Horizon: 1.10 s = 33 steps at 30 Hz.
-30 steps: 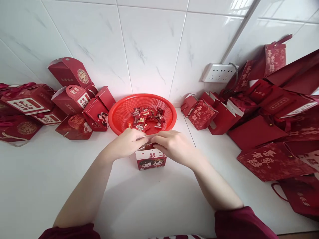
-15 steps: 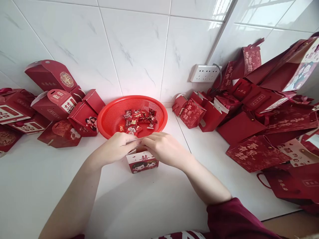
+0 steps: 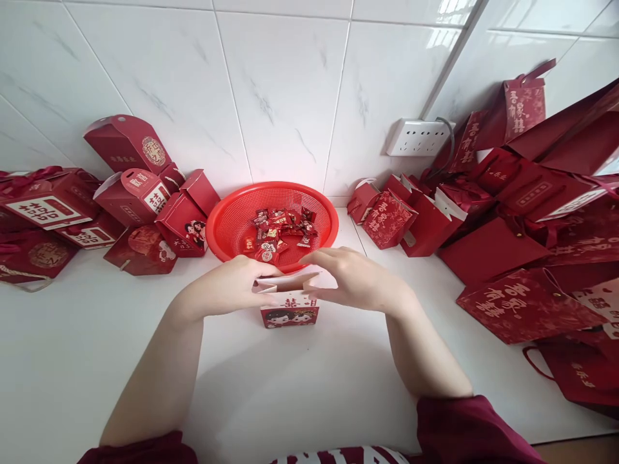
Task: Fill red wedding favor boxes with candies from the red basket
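A small red-and-white gift box [image 3: 290, 317] stands upright on the white counter in front of me, with two cartoon faces and a red character printed on its front. Its top is open, with side panels folded inward. My left hand [image 3: 232, 287] grips the left part of the top, thumb on the front panel and fingers behind. On the other side, my right hand [image 3: 360, 280] holds the right part of the top the same way. The box's lower inside is hidden. Just behind it, a red plastic basket [image 3: 225, 222] contains several wrapped candies [image 3: 280, 232].
Red gift boxes [image 3: 140, 196] are stacked on the left. More red boxes and bags [image 3: 512, 303] crowd the right side, with smaller boxes [image 3: 389, 216] near the tiled wall [image 3: 290, 96]. A white power strip [image 3: 418, 137] with a grey cord is on the wall.
My hands, which were close together over the box's top edge, have moved apart to its two sides. The box top now shows open. The view has shifted slightly left.
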Each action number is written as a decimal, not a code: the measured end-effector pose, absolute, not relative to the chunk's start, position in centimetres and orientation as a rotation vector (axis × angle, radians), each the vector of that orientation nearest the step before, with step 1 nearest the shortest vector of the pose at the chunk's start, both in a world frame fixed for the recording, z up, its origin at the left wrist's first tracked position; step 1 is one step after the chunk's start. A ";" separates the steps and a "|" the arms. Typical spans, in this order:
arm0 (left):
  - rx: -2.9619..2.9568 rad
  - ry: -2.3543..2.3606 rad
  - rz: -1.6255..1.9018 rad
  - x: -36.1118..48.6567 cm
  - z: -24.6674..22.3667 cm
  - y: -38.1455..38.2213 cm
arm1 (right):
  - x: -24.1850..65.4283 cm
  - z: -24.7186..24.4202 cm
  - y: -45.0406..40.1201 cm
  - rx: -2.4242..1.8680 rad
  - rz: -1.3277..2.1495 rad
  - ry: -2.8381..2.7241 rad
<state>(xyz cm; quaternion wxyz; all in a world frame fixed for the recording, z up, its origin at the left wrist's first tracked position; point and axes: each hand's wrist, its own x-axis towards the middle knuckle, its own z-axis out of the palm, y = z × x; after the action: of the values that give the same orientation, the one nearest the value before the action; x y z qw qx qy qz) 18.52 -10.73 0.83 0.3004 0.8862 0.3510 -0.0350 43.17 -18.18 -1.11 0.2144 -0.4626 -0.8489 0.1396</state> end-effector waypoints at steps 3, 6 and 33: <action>2.361 0.927 -0.061 18.6 0.2 -10.5 | 42.9 -1.4 -18.0 -1.349 0.503 -2.371; 2.342 0.924 -0.057 18.6 -0.4 -10.3 | 42.7 -1.6 -17.8 -1.382 0.525 -2.370; 2.195 0.706 -0.112 19.2 -0.2 -9.8 | 42.4 -2.0 -17.5 -1.360 0.552 -2.400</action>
<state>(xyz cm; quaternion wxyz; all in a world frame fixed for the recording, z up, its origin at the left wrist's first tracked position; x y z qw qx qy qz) 19.17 -9.82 -0.24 0.4045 0.8696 0.2797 -0.0445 42.40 -17.48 -1.96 0.1635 -0.4770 -0.8416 0.1936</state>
